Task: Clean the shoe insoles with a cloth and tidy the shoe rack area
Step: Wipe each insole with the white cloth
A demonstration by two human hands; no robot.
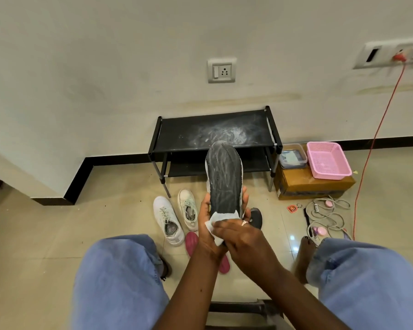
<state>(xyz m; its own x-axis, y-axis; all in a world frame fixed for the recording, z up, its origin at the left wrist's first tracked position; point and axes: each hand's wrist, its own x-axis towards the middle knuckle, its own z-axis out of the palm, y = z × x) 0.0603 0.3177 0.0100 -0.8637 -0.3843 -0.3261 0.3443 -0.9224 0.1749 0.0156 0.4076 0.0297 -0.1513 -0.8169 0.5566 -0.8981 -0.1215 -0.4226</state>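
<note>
From the head view, we saw the left hand [206,225] gripping the heel end of the dark insole [224,177], toe pointing up toward the shoe rack [215,136]. The right hand [242,236] pressed the white cloth [214,226] flat against the heel, fingers curled over it.

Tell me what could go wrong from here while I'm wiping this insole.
The white powder streaked on the dark insole could fall onto the white sneakers directly below as the cloth rubs it. The left hand grips only the heel end, so the long insole may flex or slip under the right hand. The shoe rack top looks dusty too, so laying the insole there could re-soil it.
</note>
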